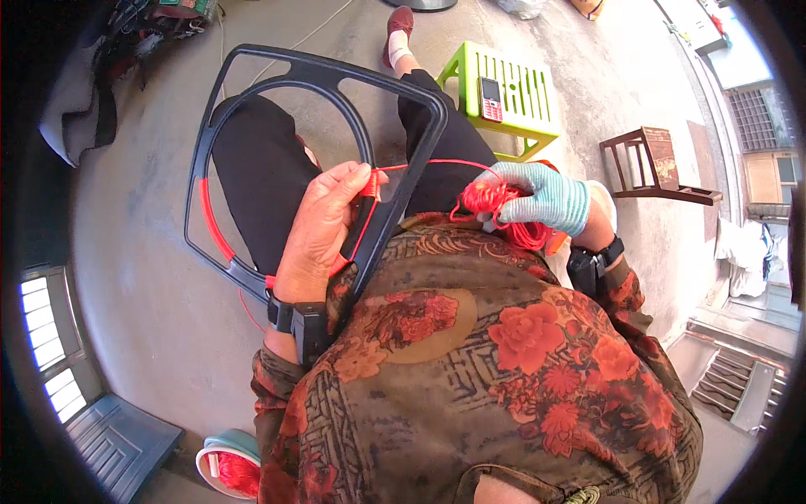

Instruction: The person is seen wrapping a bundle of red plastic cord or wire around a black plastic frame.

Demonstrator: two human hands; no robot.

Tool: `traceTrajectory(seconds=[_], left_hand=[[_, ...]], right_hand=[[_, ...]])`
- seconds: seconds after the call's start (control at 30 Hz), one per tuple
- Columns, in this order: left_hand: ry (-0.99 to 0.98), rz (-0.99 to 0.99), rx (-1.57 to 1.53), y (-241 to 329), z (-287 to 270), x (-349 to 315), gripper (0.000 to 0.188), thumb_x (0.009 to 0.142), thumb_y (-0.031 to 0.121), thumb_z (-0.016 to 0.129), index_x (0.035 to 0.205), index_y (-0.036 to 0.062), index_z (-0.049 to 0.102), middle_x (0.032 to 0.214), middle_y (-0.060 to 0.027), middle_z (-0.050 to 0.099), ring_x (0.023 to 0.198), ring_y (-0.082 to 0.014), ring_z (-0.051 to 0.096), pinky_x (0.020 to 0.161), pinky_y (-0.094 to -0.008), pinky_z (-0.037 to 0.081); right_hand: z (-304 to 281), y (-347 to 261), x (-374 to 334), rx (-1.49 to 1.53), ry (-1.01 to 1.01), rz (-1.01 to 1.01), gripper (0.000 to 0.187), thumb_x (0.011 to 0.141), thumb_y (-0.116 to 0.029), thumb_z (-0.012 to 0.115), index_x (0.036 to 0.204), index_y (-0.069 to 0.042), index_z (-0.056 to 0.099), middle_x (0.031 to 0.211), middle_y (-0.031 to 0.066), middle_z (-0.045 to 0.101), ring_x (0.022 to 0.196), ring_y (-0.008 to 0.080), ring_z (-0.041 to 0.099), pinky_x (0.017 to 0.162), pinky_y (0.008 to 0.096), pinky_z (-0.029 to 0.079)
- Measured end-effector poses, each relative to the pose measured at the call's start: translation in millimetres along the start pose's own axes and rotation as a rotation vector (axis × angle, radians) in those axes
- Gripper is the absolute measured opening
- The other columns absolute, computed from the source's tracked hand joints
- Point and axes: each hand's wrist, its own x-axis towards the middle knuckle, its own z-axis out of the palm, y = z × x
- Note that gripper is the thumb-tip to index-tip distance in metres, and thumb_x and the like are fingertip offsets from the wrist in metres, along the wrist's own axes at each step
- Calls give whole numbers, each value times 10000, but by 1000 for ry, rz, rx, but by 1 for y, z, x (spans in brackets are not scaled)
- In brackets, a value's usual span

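Note:
A black frame (pixel 330 76) with a round ring inside its angular outer rim leans over my lap. Red cord is wound closely around part of the ring, seen as a red wrapped stretch (pixel 216 220) on its left side. My bare left hand (pixel 315 227) is closed on the ring's right side, thumb pressed on several turns of red cord. From there a strand runs across the outer rim to my right hand (pixel 550 197), which wears a pale blue striped glove. That hand is closed around a loose bundle of red cord (pixel 487 198), with loops hanging below.
A green plastic stool (pixel 537 122) carries a mobile phone (pixel 490 99) ahead. A brown wooden stool (pixel 659 164) lies tipped at the right. Bottom left, a tub (pixel 204 470) holds red material, near a blue-grey panel (pixel 126 441). Dark cloth hangs at upper left.

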Motion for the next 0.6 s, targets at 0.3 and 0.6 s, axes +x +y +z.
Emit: traceTrajectory(seconds=[0.3,0.6], left_hand=[[-38,58,-13,8,8,-1,173,915,167,555,908,7,620,821,-44,636,713,-83,569,715,-216,473],[-35,5,-23,18,37,-2,226,922,199,545,908,-15,617,754,-9,598,669,-71,555,662,-206,481]], right_hand=[[-16,49,2,-723,529,-122,456,774,-188,684,1173,-26,535,1050,134,630,984,247,604,842,333,471],[-56,56,7,262,780,-326,423,771,-210,700,1134,-27,582,965,82,633,924,148,581,841,290,469]])
